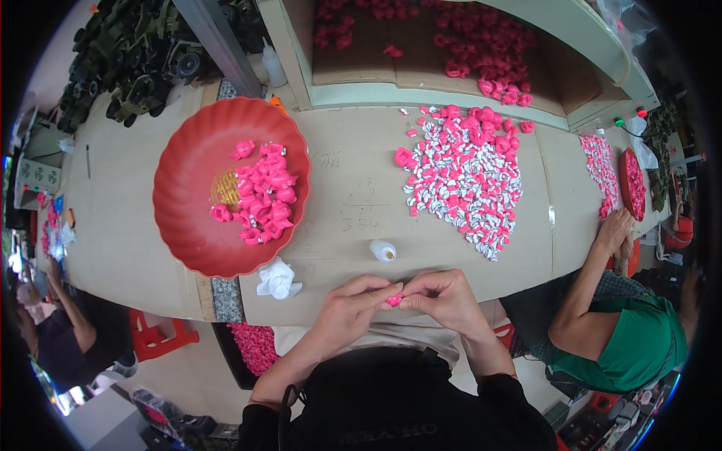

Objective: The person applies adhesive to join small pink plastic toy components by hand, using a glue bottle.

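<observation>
Close to the table's front edge, my left hand and my right hand meet, fingertips pinched on one small pink plastic piece. Most of that piece is hidden by the fingers. Just beyond it stands a small white bottle with a brownish tip. A crumpled white tissue lies left of my left hand. Farther left, a red scalloped bowl holds several pink molded plastic parts. Ahead and to the right spreads a heap of small pink-and-white pieces, with rounder pink parts at its far end.
A shelf box with more pink parts closes off the back. Dark green toy vehicles pile up at far left. Co-workers sit on both sides, one in a green top. A black bin of pink pieces stands below the table edge.
</observation>
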Motion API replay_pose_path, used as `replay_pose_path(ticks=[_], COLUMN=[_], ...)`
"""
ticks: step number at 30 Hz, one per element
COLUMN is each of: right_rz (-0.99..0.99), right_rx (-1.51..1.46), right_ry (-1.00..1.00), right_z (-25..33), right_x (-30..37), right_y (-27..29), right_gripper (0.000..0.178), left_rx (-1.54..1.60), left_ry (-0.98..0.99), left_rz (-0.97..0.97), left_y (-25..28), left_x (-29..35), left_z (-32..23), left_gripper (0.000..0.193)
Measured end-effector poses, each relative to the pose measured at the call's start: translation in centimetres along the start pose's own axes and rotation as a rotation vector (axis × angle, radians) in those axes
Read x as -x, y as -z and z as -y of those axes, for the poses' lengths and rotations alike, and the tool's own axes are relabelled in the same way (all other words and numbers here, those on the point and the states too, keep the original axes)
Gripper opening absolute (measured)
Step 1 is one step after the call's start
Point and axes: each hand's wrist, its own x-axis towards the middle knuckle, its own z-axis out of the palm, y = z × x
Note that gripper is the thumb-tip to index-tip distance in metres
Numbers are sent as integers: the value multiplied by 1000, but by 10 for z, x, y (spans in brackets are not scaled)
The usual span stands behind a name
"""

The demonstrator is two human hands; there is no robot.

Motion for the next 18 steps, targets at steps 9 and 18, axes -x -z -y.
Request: replay_pose_path(ticks=[9,18], right_rz=[-6,-145], right_rx=[-126,-97], right_ry=[31,142], right_z=[-1,-4], right_x=[-4,-4], right_y=[2,17], right_gripper=[9,14], left_rx=[378,417], left_ry=[308,208], left_rz=[-37,7], left_y=[0,6], left_x=[-4,-1], left_z=[-14,-12], left_gripper=[35,21])
